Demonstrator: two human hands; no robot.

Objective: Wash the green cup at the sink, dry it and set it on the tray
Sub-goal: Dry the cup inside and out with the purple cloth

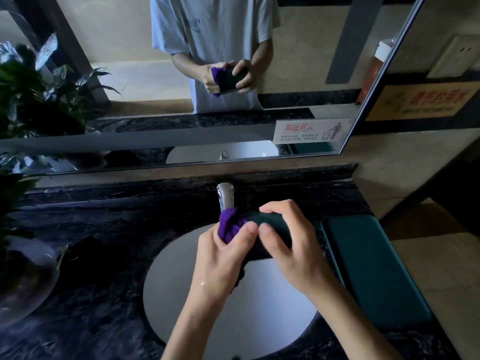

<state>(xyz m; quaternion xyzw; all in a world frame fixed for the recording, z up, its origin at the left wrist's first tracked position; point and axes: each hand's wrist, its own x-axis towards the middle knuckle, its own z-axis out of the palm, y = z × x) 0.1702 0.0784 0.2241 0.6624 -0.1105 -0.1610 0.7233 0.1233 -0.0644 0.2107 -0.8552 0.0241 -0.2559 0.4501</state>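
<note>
Over the white sink (181,294), both my hands hold the dark green cup (275,224) lying on its side. My right hand (291,245) grips the cup's body, fingers curled over it. My left hand (223,258) holds a purple cloth (230,226) bunched against the cup's left end, thumb and fingers pinching it. Part of the cloth hangs below my hands. The green tray (374,268) lies flat on the counter to the right of the sink, with nothing on it. No water runs from the chrome tap (225,197) just behind the cloth.
The counter (104,229) is dark marble. A potted plant (23,105) and a glass bowl (23,279) stand at the left. A mirror (130,74) behind the tap reflects a person holding the cup and cloth. A wall (428,165) bounds the right side.
</note>
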